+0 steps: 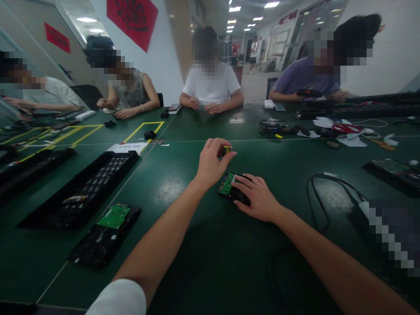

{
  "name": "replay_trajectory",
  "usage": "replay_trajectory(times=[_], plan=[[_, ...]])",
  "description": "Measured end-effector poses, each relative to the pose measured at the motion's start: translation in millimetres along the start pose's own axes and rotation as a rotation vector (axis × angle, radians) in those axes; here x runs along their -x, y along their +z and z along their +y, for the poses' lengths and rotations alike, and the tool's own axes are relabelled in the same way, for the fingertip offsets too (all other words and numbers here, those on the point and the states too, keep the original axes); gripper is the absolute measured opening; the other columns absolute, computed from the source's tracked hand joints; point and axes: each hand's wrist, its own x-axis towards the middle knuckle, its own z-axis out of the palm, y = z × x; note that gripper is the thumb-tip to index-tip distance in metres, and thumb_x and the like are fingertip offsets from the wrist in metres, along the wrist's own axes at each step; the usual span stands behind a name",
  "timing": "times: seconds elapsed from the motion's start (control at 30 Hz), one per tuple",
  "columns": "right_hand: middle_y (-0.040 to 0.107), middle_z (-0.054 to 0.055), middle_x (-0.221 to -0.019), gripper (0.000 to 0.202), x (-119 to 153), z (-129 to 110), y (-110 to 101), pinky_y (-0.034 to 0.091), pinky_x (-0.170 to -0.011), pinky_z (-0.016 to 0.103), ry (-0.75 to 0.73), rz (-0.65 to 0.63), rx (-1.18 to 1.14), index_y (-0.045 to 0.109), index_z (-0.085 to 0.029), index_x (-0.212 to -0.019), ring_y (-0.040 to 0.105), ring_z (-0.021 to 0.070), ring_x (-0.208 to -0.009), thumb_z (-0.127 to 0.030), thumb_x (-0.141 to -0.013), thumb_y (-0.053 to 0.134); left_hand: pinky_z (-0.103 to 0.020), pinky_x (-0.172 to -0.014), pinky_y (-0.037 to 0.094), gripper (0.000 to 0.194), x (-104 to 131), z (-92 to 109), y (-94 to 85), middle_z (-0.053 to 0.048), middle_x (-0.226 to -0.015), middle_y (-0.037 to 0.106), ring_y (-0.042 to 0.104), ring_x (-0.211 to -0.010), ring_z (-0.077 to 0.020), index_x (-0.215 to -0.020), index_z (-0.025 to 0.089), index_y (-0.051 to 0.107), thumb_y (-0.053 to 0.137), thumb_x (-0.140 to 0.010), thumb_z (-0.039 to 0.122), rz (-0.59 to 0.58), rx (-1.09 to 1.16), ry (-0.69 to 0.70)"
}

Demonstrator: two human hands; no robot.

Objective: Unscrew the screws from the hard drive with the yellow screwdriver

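Hard drive [226, 186], one: flat on the table [170, 188], long axis apparently crosswise, its right side clasped under my right hand [259, 197], the nearer one. Small yellow-marked piece [227, 150], one: pinched in my left hand [213, 159], just beyond the drive.

Single head-worn view, close above green table [285, 159], facing forward and down.

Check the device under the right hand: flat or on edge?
Flat: the device lies on the table with its green board facing up, the right hand over it.
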Motion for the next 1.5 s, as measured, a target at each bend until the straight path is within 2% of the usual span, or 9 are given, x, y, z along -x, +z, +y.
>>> replay_trajectory(times=[0.23,0.47,0.67,0.77,0.83,0.93,1.03,1.33,1.5], plan=[[0.050,0.011,-0.163,0.059,0.0,1.5,1.7,0.034,-0.115,0.065,0.002,0.004,-0.008,0.060,-0.025,-0.149,0.040,0.0432,-0.149,-0.050,-0.096,0.064,-0.032,-0.087,0.060,0.017,0.9,6.2,1.7,-0.005,-0.108,0.074,0.073,-0.096,-0.0162,-0.117,0.023,0.065,0.060,-0.101,0.020,-0.091,0.100,-0.018],[0.049,0.011,-0.164,0.059,0.2,3.0,3.2,0.034,-0.116,0.065,0.004,-0.002,0.006,0.059,-0.025,-0.150,0.038,0.0427,-0.150,-0.052,-0.097,0.062,-0.035,-0.092,0.060,0.032,6.6,7.5,7.8,-0.005,-0.110,0.075,0.075,-0.099,-0.0177,-0.116,0.024,0.062,0.081,-0.090,0.031,-0.004,0.017,-0.052],[0.050,0.011,-0.163,0.058,0.2,2.4,3.0,0.034,-0.115,0.066,0.000,0.000,-0.004,0.059,-0.026,-0.150,0.041,0.0432,-0.149,-0.050,-0.097,0.063,-0.036,-0.095,0.061,0.022,7.4,-5.6,9.8,-0.013,-0.136,0.068,0.073,-0.120,-0.0183,-0.127,0.025,0.044,0.052,-0.107,0.020,-0.101,0.104,-0.065],[0.051,0.012,-0.162,0.059,-0.3,1.3,1.2,0.035,-0.115,0.066,0.007,-0.002,-0.012,0.059,-0.026,-0.150,0.041,0.0433,-0.148,-0.049,-0.096,0.064,-0.034,-0.093,0.061,0.023,7.2,-12.0,7.2,-0.013,-0.138,0.064,0.074,-0.114,-0.0166,-0.131,0.025,0.042,0.044,-0.109,0.020,-0.138,0.133,-0.071],[0.051,0.011,-0.162,0.059,-0.4,1.1,0.5,0.035,-0.115,0.065,0.009,-0.001,-0.013,0.059,-0.026,-0.150,0.041,0.0428,-0.149,-0.049,-0.096,0.064,-0.031,-0.087,0.061,0.025,6.6,-13.4,4.4,-0.012,-0.134,0.065,0.074,-0.108,-0.0154,-0.134,0.025,0.046,0.046,-0.109,0.023,-0.169,0.119,-0.046],[0.050,0.010,-0.163,0.059,0.4,1.7,0.7,0.034,-0.115,0.065,0.004,0.003,-0.008,0.059,-0.026,-0.150,0.040,0.0426,-0.149,-0.049,-0.095,0.065,-0.031,-0.089,0.060,0.027,4.7,-11.0,0.0,-0.008,-0.124,0.064,0.068,-0.109,-0.0173,-0.127,0.025,0.061,0.066,-0.100,0.027,-0.100,-0.005,0.054],[0.050,0.011,-0.163,0.060,1.5,2.6,1.6,0.034,-0.116,0.065,-0.002,0.000,0.000,0.059,-0.025,-0.150,0.039,0.0426,-0.150,-0.050,-0.096,0.064,-0.031,-0.088,0.060,0.027,3.5,-6.8,-2.0,-0.006,-0.117,0.067,0.066,-0.104,-0.0167,-0.124,0.024,0.066,0.070,-0.097,0.024,-0.064,-0.026,0.108],[0.051,0.010,-0.163,0.060,1.3,1.3,2.8,0.035,-0.116,0.065,0.013,0.002,0.002,0.059,-0.026,-0.150,0.040,0.0429,-0.149,-0.051,-0.096,0.063,-0.035,-0.094,0.062,0.048,9.9,-7.1,7.1,-0.008,-0.127,0.072,0.076,-0.102,-0.0180,-0.127,0.024,0.054,0.083,-0.089,0.029,-0.091,0.113,-0.020],[0.050,0.010,-0.163,0.060,1.4,1.4,2.5,0.034,-0.116,0.066,0.019,-0.003,0.005,0.059,-0.026,-0.150,0.040,0.0429,-0.150,-0.052,-0.096,0.062,-0.034,-0.085,0.062,0.034,5.5,-0.6,-0.7,-0.008,-0.123,0.073,0.076,-0.095,-0.0171,-0.122,0.025,0.053,0.074,-0.096,0.028,-0.168,0.033,-0.036]])
